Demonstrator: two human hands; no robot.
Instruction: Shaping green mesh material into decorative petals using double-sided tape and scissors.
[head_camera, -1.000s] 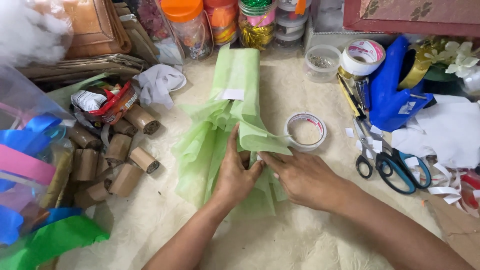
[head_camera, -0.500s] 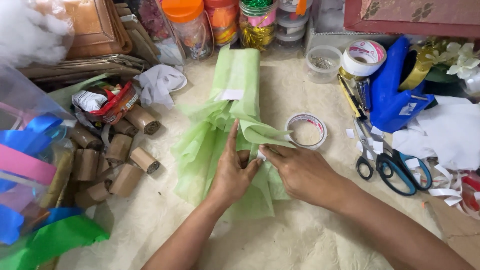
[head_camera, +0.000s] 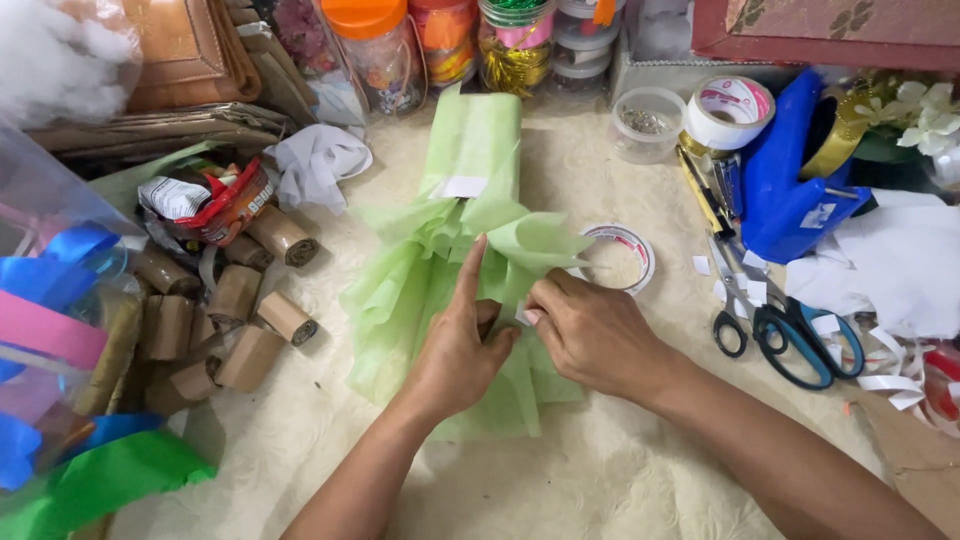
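A bundle of light green tissue paper (head_camera: 470, 200) lies on the cream table, rolled at the far end and fanned into folds near me. My left hand (head_camera: 455, 350) presses flat on the folds with the index finger stretched up along a crease. My right hand (head_camera: 590, 335) pinches a small white piece, perhaps tape, against the paper's edge beside the left thumb. A small white strip (head_camera: 463, 187) sits stuck on the rolled part.
A clear tape roll (head_camera: 622, 257) lies just right of the paper. Blue-handled scissors (head_camera: 790, 340), a blue glue gun (head_camera: 785, 190), a white tape roll (head_camera: 728, 110) and white scraps crowd the right. Cardboard tubes (head_camera: 240, 310) and ribbons lie left; jars (head_camera: 375, 45) stand behind.
My right hand has shifted slightly left to meet the left thumb at the paper's edge. The left index finger now points straight up the fold.
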